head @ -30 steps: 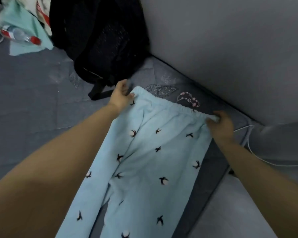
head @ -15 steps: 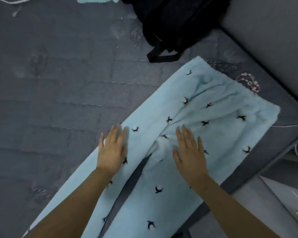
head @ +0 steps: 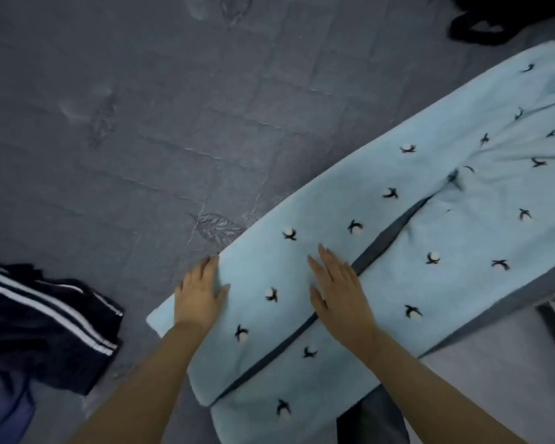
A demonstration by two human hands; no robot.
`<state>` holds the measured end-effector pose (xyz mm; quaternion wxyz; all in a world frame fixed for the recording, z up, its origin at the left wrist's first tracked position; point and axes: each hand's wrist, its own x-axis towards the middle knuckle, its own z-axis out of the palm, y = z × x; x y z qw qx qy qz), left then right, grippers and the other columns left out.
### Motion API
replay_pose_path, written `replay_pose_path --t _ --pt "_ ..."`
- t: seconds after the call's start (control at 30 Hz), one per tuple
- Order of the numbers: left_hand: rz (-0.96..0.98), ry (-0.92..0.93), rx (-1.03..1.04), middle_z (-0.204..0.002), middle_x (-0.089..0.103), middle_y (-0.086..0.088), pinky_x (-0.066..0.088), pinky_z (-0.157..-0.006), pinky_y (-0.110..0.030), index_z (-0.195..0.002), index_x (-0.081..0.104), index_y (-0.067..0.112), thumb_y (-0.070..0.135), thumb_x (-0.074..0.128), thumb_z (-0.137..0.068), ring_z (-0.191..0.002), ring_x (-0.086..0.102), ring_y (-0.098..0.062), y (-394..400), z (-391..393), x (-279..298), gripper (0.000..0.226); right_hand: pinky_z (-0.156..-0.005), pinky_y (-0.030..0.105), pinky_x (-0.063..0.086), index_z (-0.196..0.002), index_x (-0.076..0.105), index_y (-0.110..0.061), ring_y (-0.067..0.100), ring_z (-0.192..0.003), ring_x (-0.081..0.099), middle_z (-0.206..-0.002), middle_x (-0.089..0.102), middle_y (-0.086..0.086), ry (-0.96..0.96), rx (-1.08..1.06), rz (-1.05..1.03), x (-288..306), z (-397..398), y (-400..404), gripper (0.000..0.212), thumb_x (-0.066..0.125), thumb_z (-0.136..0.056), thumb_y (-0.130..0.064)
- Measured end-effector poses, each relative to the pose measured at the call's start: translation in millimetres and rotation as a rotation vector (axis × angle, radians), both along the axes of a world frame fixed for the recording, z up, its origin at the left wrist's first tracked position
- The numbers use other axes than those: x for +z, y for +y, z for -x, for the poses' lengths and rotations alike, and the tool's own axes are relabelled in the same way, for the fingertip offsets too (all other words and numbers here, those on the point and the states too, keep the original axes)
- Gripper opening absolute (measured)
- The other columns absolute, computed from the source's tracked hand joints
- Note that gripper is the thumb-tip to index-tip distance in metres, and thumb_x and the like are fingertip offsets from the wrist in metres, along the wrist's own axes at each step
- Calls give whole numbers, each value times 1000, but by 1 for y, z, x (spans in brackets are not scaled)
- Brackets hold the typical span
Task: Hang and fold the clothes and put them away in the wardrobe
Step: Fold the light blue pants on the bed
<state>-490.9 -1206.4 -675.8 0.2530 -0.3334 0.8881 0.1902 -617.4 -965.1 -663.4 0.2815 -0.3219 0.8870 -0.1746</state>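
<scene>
The light blue pants [head: 382, 251] with little dark birds lie flat on the grey bed cover [head: 141, 139]. They run along the right edge of the bed, with the waist end up at the far right corner and the leg ends close to the person. A thin strip of grey bed shows between the two legs.

Both hands are flat, with fingers straight and close together. They pinch nothing. The left hand [head: 201, 291] presses on the outer edge of the left leg, near the leg end. The right hand [head: 340, 286] presses on the inner edge of that same leg, just beside the gap.

This looks like the smoothing step, to get the pants flat before folding. Next, I think one leg needs to go over the other so the edges match. For that, the fingers must grip the cloth at an edge and lift it across. The cloth looks soft and fluffy, so it may bunch up if it is pulled fast.

Half a second ago the hands were higher up, near where the legs meet. Now they are down near the leg ends. Dark clothes with white stripes [head: 45, 315] now show at the left edge of the bed, and only a bit of the black bag [head: 494, 24] shows at the far right corner.
</scene>
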Motion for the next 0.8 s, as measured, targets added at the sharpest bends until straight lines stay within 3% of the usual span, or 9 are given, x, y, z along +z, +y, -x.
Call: replay_pose_path --t 0.2,0.3,0.4,0.47,0.53,0.67,0.73,0.8 --pt "-96 -62 201 -128 55 -13 41 -96 -41 -125 57 12 46 54 -95 -118 48 -31 -60 -90 -8 45 -119 42 22 -148 36 -12 26 -148 20 -161 14 9 -22 129 32 -8 -49 -84 46 40 -102 -9" --pt "-293 201 330 -106 66 -11 49 -83 -41 -107 62 13 39 56 -96 -97 61 -28 -80 -93 -1 30 -111 43 33 -152 28 -14 30 -142 28 -162 14 9 69 183 -43 -17 -20 -121 55 39 -100 -1" --pt "-310 401 381 -85 65 -5 50 -70 -38 -92 59 16 36 57 -96 -79 61 -23 -112 -77 16 21 -90 46 49 -154 22 -19 32 -126 41 -155 29 8 111 160 -118 -20 19 -149 58 42 -101 -11" --pt "-266 428 352 -78 60 3 43 -60 -25 -88 59 16 37 57 -96 -73 56 -16 -144 -61 25 22 -83 44 49 -145 40 -16 35 -116 49 -140 40 11 115 207 -163 -19 39 -170 45 47 -101 -21" --pt "-221 407 326 -76 56 2 34 -53 -24 -87 60 12 34 61 -95 -72 51 -16 -177 -42 29 24 -76 42 46 -130 54 -7 39 -101 55 -129 45 17 123 227 -155 -15 56 -194 33 50 -100 -20" --pt "-131 431 479 -69 50 -2 27 -53 -30 -79 53 9 34 71 -87 -70 47 -20 -229 -14 26 32 -67 40 38 -114 56 2 43 -84 56 -117 48 24 234 127 4 -6 94 -255 22 54 -95 -10" --pt "-141 504 676 -85 55 -4 36 -62 -27 -90 51 11 33 74 -85 -79 50 -18 -240 -7 16 33 -72 37 39 -121 54 -1 42 -94 56 -124 46 23 197 127 18 -12 113 -279 27 53 -95 -8" --pt "-257 532 900 -104 56 -5 47 -82 -33 -108 47 10 32 74 -85 -93 54 -19 -230 -8 4 42 -91 36 40 -136 46 -6 38 -116 51 -143 36 19 58 176 -60 -25 121 -291 42 55 -95 -10"
